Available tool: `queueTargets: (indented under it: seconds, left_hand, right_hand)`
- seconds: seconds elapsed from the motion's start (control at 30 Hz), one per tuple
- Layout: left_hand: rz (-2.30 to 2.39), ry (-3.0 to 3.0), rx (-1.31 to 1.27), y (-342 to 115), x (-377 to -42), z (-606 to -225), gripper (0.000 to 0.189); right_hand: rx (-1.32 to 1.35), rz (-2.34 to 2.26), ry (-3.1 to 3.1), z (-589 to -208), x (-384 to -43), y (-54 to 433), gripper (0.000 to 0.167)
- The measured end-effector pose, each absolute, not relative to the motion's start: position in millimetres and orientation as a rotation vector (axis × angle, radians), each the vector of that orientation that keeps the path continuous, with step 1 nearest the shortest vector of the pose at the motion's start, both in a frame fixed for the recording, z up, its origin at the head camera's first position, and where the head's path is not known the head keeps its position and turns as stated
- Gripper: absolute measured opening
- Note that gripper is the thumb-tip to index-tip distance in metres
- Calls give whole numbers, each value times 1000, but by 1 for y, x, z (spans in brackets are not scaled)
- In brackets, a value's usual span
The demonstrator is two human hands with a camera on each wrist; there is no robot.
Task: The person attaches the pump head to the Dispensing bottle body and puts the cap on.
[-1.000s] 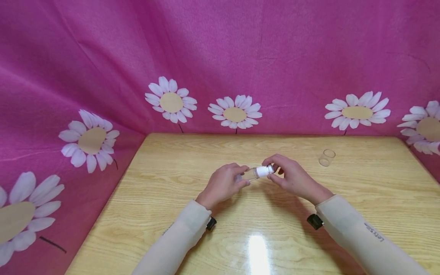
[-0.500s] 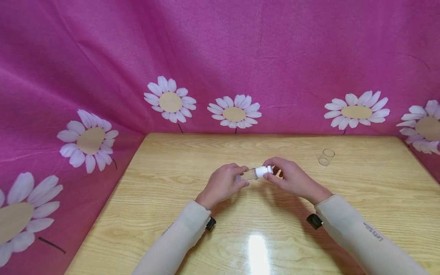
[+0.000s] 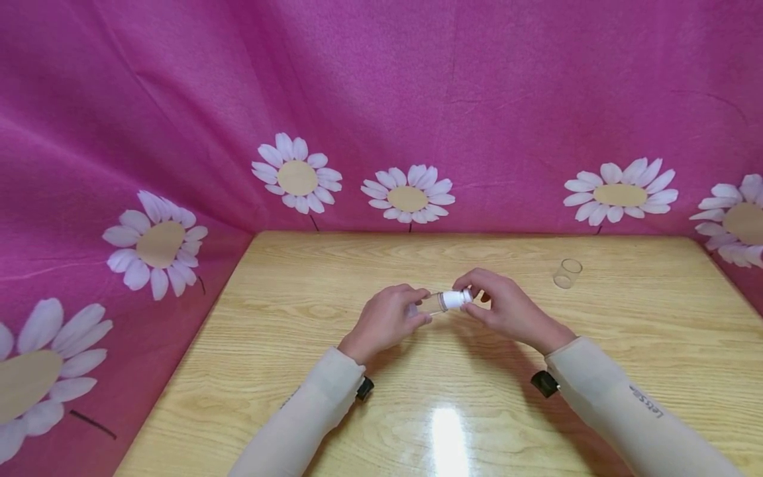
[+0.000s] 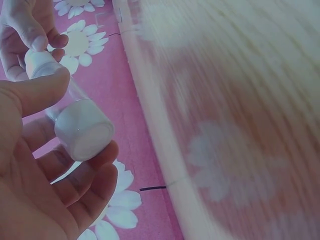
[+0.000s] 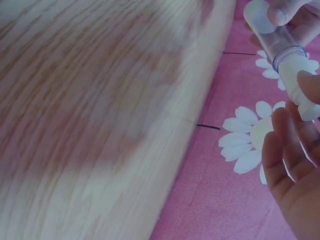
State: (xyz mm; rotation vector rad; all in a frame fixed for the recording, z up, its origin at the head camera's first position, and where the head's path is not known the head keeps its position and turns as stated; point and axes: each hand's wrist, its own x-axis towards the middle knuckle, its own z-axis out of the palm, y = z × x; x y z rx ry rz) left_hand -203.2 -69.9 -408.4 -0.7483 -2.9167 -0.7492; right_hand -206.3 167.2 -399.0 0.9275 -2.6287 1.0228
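Above the table both hands hold a small clear pump bottle (image 3: pixel 435 303), tilted nearly on its side. My left hand (image 3: pixel 386 319) grips its transparent body, the thumb on one side and fingers on the other. A white inner base (image 4: pixel 84 131) shows at that end in the left wrist view. At the other end, the thumb and fingers of my right hand (image 3: pixel 508 310) pinch the white pump top (image 3: pixel 454 299). In the right wrist view, a ringed seam runs between the clear body and the white collar (image 5: pixel 294 70). A clear cylindrical cap (image 3: pixel 565 275) stands apart, back right.
The wooden table (image 3: pixel 286 291) meets a pink cloth (image 3: pixel 507 99) with daisies at its back and left side. A bright light reflection (image 3: pixel 448 437) lies on the near tabletop.
My right thumb and fingers shifted forward on the white top half a second ago, and have now drawn back a little. The left hand and the clear cap have stayed put.
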Motion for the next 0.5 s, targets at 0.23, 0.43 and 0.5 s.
queueTargets:
  seconds: [0.23,0.43,0.5]
  left_hand:
    - [-748,-2910,-741,-68,-203,-410,49]
    - [-774,-2908,-765,-69,-202,-412,40]
    - [-770,-2904,-773,-70,-202,-412,40]
  right_hand:
    - [899,1038,-2636,-400,-205,166,27]
    - [914,1036,-2616,-401,-205,165,25]
    - [904,1028,-2623,-400,-204,165,22]
